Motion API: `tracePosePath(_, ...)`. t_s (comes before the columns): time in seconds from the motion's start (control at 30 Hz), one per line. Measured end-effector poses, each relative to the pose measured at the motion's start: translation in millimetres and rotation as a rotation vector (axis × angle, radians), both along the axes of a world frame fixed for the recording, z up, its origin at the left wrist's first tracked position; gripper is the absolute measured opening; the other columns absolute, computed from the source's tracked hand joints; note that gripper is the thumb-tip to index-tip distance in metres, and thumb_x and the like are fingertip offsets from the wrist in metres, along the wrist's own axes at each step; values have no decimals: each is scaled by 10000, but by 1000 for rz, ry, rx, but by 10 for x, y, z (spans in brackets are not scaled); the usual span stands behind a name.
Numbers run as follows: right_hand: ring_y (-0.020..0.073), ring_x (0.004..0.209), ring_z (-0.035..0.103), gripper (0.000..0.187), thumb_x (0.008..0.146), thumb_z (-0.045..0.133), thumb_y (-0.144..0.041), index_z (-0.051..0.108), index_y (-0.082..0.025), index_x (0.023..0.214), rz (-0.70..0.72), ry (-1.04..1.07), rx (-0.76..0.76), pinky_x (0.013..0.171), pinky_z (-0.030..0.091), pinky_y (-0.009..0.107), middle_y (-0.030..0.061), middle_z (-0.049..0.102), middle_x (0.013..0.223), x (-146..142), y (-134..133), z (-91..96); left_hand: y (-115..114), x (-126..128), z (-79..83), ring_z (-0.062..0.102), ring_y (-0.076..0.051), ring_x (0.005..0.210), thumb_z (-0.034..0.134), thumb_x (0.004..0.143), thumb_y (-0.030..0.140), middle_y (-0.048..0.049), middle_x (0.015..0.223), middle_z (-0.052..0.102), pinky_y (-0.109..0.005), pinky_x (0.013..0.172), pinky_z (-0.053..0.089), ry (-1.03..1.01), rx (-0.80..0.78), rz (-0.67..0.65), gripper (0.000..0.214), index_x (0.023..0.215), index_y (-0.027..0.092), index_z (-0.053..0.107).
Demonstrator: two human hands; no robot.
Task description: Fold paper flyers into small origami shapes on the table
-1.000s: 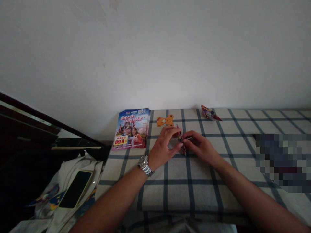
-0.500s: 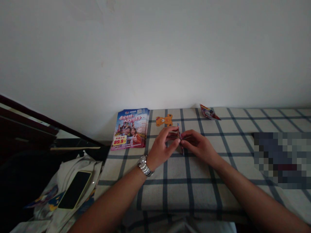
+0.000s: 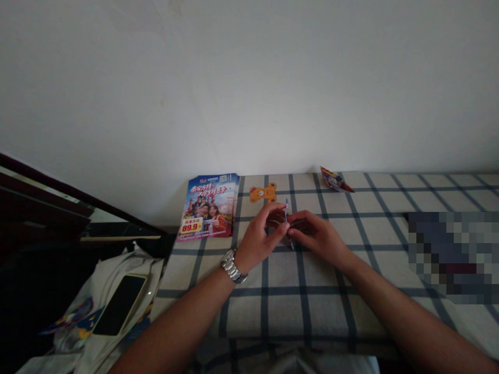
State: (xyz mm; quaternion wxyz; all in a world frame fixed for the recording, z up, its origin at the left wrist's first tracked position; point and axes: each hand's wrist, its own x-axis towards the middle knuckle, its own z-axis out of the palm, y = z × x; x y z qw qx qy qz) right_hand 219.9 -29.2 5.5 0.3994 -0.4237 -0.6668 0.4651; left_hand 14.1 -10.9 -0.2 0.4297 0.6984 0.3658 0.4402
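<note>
Between both hands is a small folded flyer [image 3: 287, 206], seen almost edge-on, its printed sides mostly hidden by fingers. My left hand [image 3: 262, 231], with a metal watch [image 3: 233, 267] on the wrist, pinches it from the left between thumb and fingers. From the right, my right hand [image 3: 317, 236] closes thumb and fingertips on the same paper. Just behind the left hand lies a flat orange bear shape [image 3: 263, 192]. A stack of printed flyers [image 3: 208, 208] rests farther left. Near the wall stands another folded flyer [image 3: 336, 180], tilted on the cloth.
A checked cloth [image 3: 280, 301] covers the surface, which meets a plain wall [image 3: 273, 93] at the back. On the lower left, a phone [image 3: 120, 305] lies on a pale bag [image 3: 86, 283]. A pixelated dark patch covers something at the right.
The folded flyer has turned slightly, so a thinner, paler edge shows. My right fingers have shifted a little; the other things stay where they were.
</note>
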Motion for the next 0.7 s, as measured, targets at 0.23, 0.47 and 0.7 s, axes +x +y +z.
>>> tracePosePath(0.23,203,920,762,231,958,695,-360,648,-241,1150,-21,32,-36,822,644,342,42,770,1027,-17,-4,15,-6,1,0,687,-194,1134,670,997,354,-89,1294,658,-334,998,576,-3,-14,11,391,1352,240,552)
tracePosePath(0.47,208,909,745,227,959,681,-369,652,-243,1146,-65,-10,-4,787,637,341,50,758,1037,-15,-7,30,-21,0,25,703,-198,1077,696,975,366,-89,1247,673,-332,949,595,-3,-31,37,396,1322,238,555)
tracePosePath(0.7,210,962,737,254,969,679,-389,624,-252,1176,-17,33,-32,851,635,363,54,742,1086,-10,6,0,-12,4,-2,705,-185,1033,724,953,360,-71,1181,669,-319,908,602,-39,-81,43,351,1233,234,553)
